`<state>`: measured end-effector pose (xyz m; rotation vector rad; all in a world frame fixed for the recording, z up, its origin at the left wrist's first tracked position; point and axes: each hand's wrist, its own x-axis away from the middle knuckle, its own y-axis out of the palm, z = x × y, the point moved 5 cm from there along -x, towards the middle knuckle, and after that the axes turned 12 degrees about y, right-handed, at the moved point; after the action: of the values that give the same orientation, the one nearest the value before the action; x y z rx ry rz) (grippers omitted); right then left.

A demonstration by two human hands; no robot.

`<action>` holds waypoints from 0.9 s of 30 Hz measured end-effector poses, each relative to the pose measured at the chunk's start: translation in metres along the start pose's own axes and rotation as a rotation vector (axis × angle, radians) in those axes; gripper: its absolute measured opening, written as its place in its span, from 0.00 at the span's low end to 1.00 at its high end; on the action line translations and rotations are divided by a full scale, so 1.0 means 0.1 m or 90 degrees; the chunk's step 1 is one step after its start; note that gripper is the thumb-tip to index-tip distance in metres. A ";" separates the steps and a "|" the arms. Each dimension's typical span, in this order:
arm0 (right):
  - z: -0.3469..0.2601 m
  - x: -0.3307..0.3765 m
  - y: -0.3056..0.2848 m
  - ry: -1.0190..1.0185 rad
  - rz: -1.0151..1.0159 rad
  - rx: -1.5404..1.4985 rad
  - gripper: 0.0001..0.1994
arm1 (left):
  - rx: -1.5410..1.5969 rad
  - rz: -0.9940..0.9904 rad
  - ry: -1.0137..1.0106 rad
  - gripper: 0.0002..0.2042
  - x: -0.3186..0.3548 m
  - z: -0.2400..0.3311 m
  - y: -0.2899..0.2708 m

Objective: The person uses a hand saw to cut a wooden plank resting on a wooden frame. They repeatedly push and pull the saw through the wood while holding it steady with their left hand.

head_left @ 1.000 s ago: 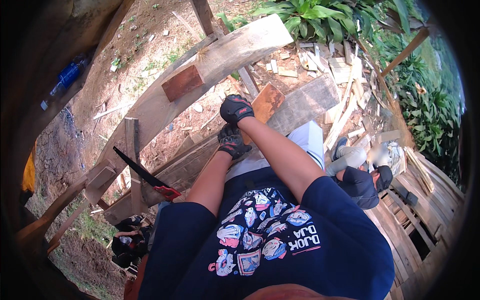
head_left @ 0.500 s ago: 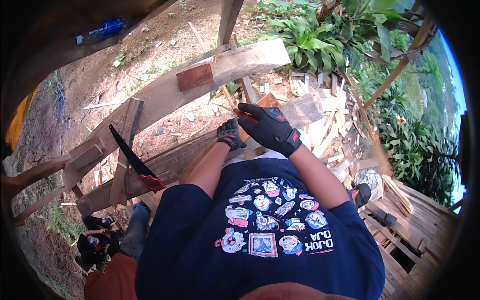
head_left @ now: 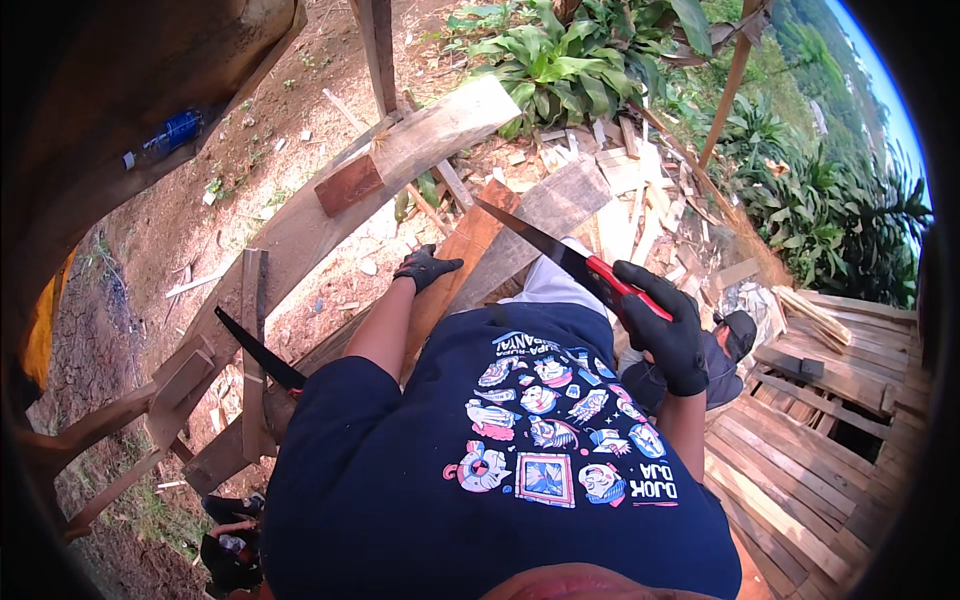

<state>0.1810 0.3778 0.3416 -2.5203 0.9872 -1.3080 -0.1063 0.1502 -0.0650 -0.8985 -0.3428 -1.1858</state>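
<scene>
My right hand [head_left: 665,325], in a black glove, is closed round the red-and-black handle of a hand saw [head_left: 555,248]. The dark blade points up and left, its tip over the far end of a reddish-brown board [head_left: 470,235]. My left hand [head_left: 425,268], also gloved in black, lies on that board with fingers spread. Under the board is a weathered grey plank [head_left: 560,205], which runs across in front of my body. A second saw [head_left: 258,350] with a dark blade leans by the timbers at left, its handle mostly hidden by my sleeve.
A curved timber beam [head_left: 330,205] carries a short brown block [head_left: 348,185]. Wood offcuts litter the ground beyond. At right, a person in a dark cap [head_left: 738,335] is beside a slatted wooden platform [head_left: 790,470] with a gap. A plastic bottle [head_left: 165,138] lies upper left.
My hands were together over the board; now they are apart. The right has moved right and nearer, and the saw's blade now shows. My left hand has shifted left onto the board.
</scene>
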 end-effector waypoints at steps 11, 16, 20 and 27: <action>0.35 -0.05 0.03 -0.065 0.131 -0.138 0.22 | -0.167 -0.002 0.023 0.48 0.01 0.43 -0.03; 0.19 -0.04 0.01 -0.013 0.123 -0.130 0.22 | -0.139 0.149 0.060 0.46 0.34 0.66 0.12; 0.04 -0.04 0.01 -0.024 0.113 -0.092 0.22 | -0.115 0.020 0.015 0.47 0.29 0.35 0.19; -0.18 -0.09 0.12 -0.082 0.069 -0.070 0.23 | -0.323 0.115 0.138 0.35 0.59 0.61 0.21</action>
<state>0.1573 0.3772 0.3418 -2.5520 1.1795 -1.0756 -0.0521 0.1597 0.0028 -1.1951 0.2240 -1.2077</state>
